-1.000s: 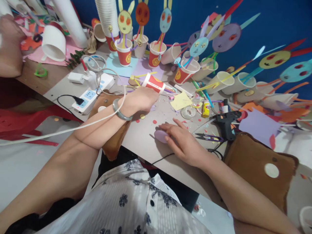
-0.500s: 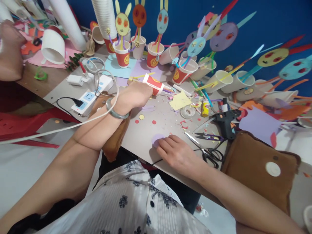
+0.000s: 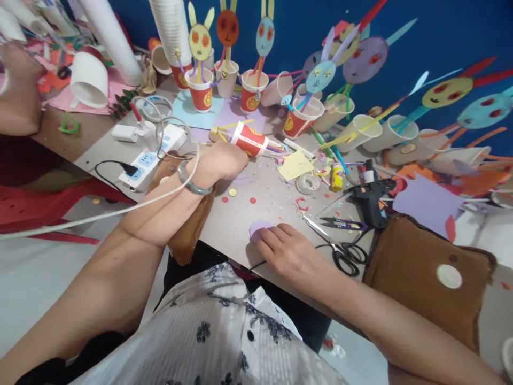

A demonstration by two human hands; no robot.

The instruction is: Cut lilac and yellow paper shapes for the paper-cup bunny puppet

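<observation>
My left hand point(image 3: 224, 160), with a bangle on the wrist, is beside a red-and-white paper cup point(image 3: 249, 140) lying on its side with coloured strips at its far end. Its fingers are hidden behind the back of the hand, so whether they touch the cup is unclear. Near the table's front edge, my right hand point(image 3: 290, 246) rests with curled fingers over the edge of a purple paper circle point(image 3: 259, 230). Black-handled scissors point(image 3: 339, 251) and purple thread snips point(image 3: 342, 223) lie to the right of it.
Paper cups with rabbit-faced figures point(image 3: 200, 45) line the blue wall. A glue gun point(image 3: 371, 200), tape roll point(image 3: 308, 184) and yellow paper point(image 3: 295, 164) lie rightward. A power strip point(image 3: 150, 160) with a trailing white cable sits left. Another person's arm point(image 3: 18, 91) shows far left.
My left hand has drawn slightly down and away from the lying cup, so more of its rim and side shows. My right hand stays on the purple circle.
</observation>
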